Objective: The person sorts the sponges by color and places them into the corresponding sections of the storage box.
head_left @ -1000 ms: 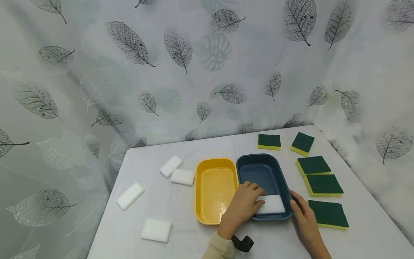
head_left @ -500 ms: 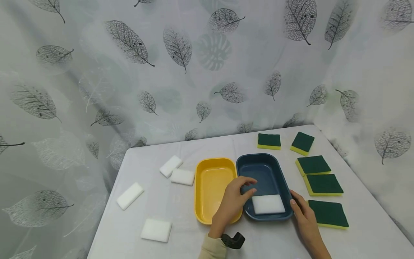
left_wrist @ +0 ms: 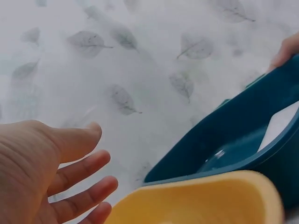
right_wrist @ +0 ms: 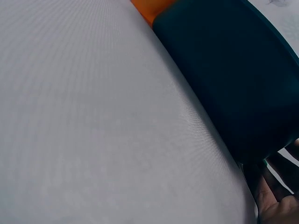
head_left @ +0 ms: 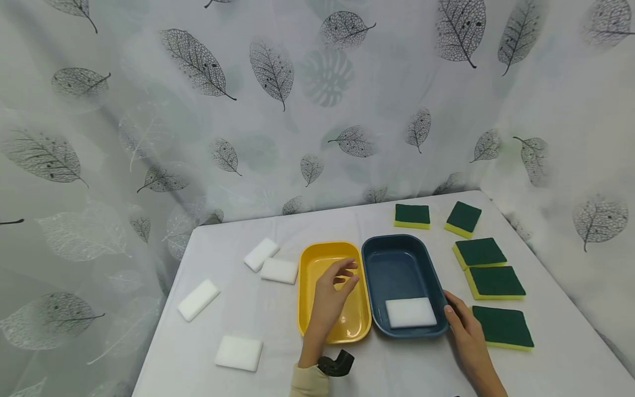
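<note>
My left hand, its fingers relaxed and holding nothing, hovers over the yellow tray. In the left wrist view its thumb and fingers are spread apart, beside the yellow tray's rim. A white sponge lies flat in the near end of the dark blue tray. The right hand rests against the blue tray's right outer wall, thumb and fingers near the rim. In the right wrist view, its fingers touch the tray's lower corner, partly in shadow.
Several white sponges lie on the white-covered table to the left. Several green-and-yellow scouring sponges lie to the right, one close beside the right hand. A leaf-print curtain hangs behind.
My left hand has let go of the white sponge in the blue tray and moved left, over the yellow tray. The right hand has stayed at the blue tray's side.
</note>
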Motion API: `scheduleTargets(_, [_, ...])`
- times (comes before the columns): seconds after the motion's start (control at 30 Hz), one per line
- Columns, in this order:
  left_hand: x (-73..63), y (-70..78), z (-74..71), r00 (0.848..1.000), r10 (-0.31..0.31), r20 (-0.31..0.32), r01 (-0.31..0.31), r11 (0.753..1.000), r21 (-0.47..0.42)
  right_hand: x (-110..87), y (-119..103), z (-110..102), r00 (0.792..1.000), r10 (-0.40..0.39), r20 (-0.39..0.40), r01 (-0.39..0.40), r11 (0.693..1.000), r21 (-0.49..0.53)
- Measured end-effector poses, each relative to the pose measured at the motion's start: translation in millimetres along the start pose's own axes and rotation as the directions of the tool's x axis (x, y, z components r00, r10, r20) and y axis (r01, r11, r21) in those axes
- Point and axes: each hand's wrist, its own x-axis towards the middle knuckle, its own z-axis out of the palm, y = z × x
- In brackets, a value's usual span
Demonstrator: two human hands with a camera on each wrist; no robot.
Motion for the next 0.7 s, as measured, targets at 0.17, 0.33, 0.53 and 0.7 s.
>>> scheduleTargets(0.17, [0.9,-8.8,-16.1,0.992,0.002,-0.123,-0.006,1.0,-0.029,0.2,-0.3,0.3,1.0,-0.007,-0.006,0.007,1.0,-0.002])
scheduleTargets(0.33, [1.6,-20.0,-31.1,0.958,-0.018,-0.286,-0.002,0.998,-0.068,0.4,0.1,0.6,1.0,-0.008,-0.007,0.008,1.0,-0.003])
scheduleTargets(0.53, [-0.3,-25.1,-49.5,0.895,-0.129,-0.428,0.05,0.98,-0.191,1.0,0.7,0.6,1.0,0.003,-0.005,-0.003,1.0,-0.004])
scheduleTargets(0.7, [-1.6,-32.9,-61.7,0.841,-0.221,-0.494,0.11,0.964,-0.244,0.4,1.0,0.1,1.0,0.01,-0.004,-0.01,1.0,-0.003])
